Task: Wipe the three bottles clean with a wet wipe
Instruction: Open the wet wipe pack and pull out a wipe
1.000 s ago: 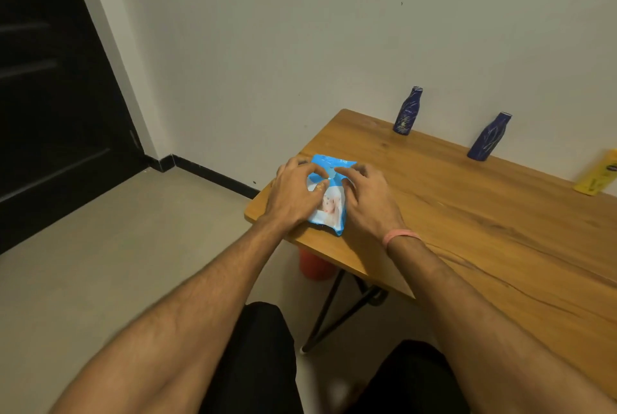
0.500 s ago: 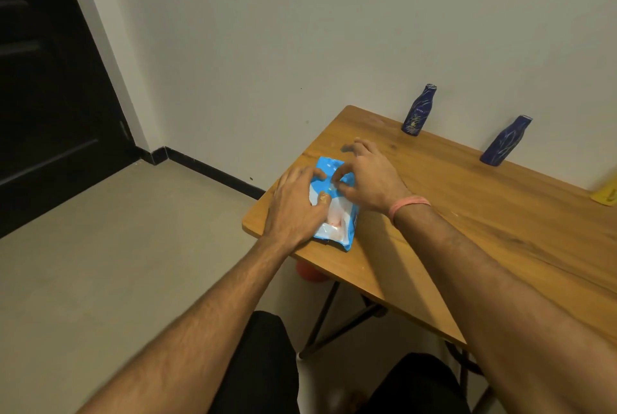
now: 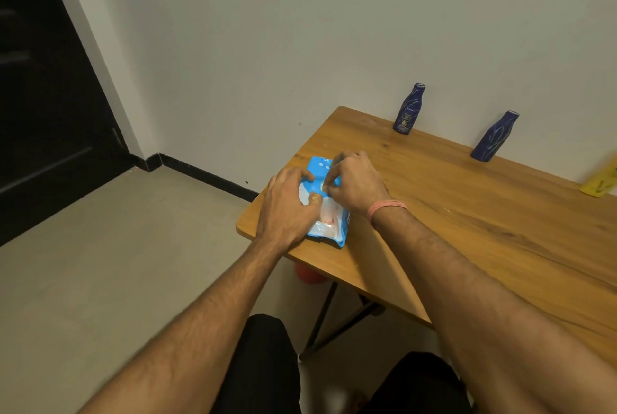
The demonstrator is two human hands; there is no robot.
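Note:
A blue-and-white wet wipe pack [image 3: 329, 220] lies flat at the near left corner of the wooden table [image 3: 484, 213]. My left hand [image 3: 288, 206] presses down on the pack's left side. My right hand [image 3: 355, 183] pinches at the pack's top, near its opening flap. Two dark blue bottles stand upright along the wall: the first blue bottle [image 3: 409, 110] to the left, the second blue bottle [image 3: 494, 136] further right. A yellow bottle [image 3: 601, 180] is cut off by the right edge of the view.
The table stands against a pale wall, with black folding legs [image 3: 334, 323] beneath it. A red object [image 3: 309, 275] sits on the floor under the table's corner. A dark door [image 3: 43, 96] fills the left.
My right hand shifted from lying flat on the pack to pinching at its top. My view has swung slightly left, so the yellow bottle sits nearer the frame edge.

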